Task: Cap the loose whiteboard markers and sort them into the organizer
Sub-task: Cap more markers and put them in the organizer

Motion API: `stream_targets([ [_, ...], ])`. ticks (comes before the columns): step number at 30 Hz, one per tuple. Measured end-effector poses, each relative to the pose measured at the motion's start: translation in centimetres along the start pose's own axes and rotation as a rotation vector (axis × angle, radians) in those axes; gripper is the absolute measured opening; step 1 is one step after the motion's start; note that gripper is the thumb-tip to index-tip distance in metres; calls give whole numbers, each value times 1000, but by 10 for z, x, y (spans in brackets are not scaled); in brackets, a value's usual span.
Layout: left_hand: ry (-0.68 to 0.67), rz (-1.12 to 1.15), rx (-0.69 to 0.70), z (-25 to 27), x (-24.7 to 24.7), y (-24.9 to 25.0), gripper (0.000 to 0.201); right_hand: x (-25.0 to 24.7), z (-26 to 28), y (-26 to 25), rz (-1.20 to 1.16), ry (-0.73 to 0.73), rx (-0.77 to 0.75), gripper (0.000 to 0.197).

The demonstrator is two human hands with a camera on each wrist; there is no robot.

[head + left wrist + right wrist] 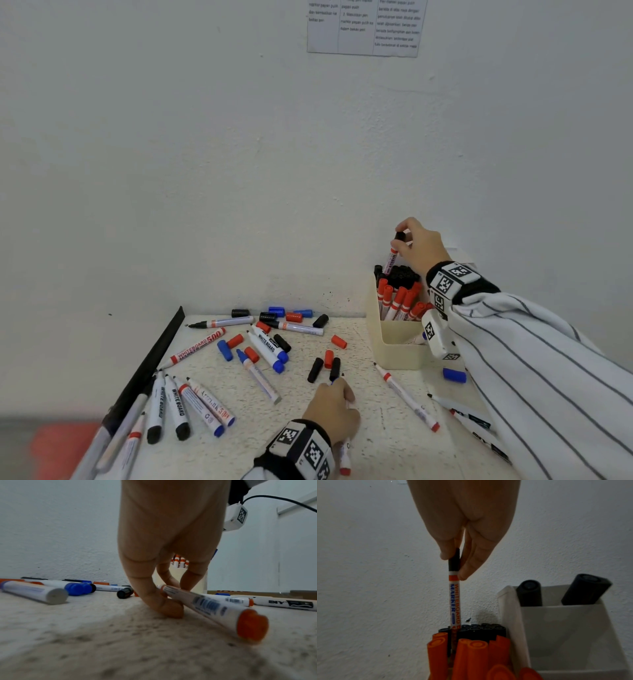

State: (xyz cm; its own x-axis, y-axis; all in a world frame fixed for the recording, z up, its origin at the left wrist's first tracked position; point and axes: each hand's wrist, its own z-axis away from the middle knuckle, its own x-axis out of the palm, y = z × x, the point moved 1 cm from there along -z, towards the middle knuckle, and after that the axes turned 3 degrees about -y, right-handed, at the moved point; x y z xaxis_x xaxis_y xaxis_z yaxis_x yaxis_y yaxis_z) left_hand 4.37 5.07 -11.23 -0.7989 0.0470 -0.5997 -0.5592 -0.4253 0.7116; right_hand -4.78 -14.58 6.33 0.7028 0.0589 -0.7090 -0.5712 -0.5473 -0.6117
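Keep the right hand [419, 248] pinching the black-capped marker [454, 595] upright, lower it among the organizer's [399, 346] black caps at 12 o'clock, while the left hand [164, 555] pinches a red marker [214, 608] on the surface [120, 642].

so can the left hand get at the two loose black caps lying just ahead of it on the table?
Probably not yet: the two black caps lie uncovered just beyond the left hand, but its fingers already pinch a red-ended white marker against the table, so they're occupied.
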Motion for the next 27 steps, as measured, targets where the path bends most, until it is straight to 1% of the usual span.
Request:
stream_targets([
  [1, 3, 32, 1, 0, -2, -2, 18, 4, -2, -1, 24, -26, -7, 24],
  [2, 10, 64, 9, 0, -4, -4, 17, 6, -4, -4, 33, -19, -15, 23],
  [4, 47, 106, 40, 0, -8, -7, 14, 5, -8, -9, -21, 88, -44, 18],
  [6, 93, 151, 51, -1, -12, -9, 12, 1, -11, -16, -119, 220, -95, 18],
  [7, 118, 169, 52, -2, -15, -9, 12, -1, -12, -19, -161, 249, -114, 18],
  [9, 154, 178, 50, -2, -21, -11, 13, 0, -12, -21, -182, 218, -117, 18],
  [12, 177, 185, 38, -4, -29, -16, 9, 5, -10, -11, -39, 143, -63, 18],
  [14, 178, 185, 23, -3, -33, -19, 9, 5, -8, -7, -53, 174, -35, 17],
  [16, 180, 186, 20, -2, -36, -23, 12, 4, -7, -7, -131, 230, -59, 16],
  [19, 193, 175, 22, -1, -39, -26, 13, 5, -7, -10, -168, 208, -119, 15],
  [21, 194, 180, 19, 0, -40, -27, 13, 7, -8, -8, -141, 169, -127, 14],
  [23, 200, 183, 22, 0, -41, -28, 13, 9, -8, -5, -68, 140, -104, 14],
  [27, 212, 177, 32, 0, -43, -30, 14, 13, -8, -3, 27, 135, -118, 16],
])
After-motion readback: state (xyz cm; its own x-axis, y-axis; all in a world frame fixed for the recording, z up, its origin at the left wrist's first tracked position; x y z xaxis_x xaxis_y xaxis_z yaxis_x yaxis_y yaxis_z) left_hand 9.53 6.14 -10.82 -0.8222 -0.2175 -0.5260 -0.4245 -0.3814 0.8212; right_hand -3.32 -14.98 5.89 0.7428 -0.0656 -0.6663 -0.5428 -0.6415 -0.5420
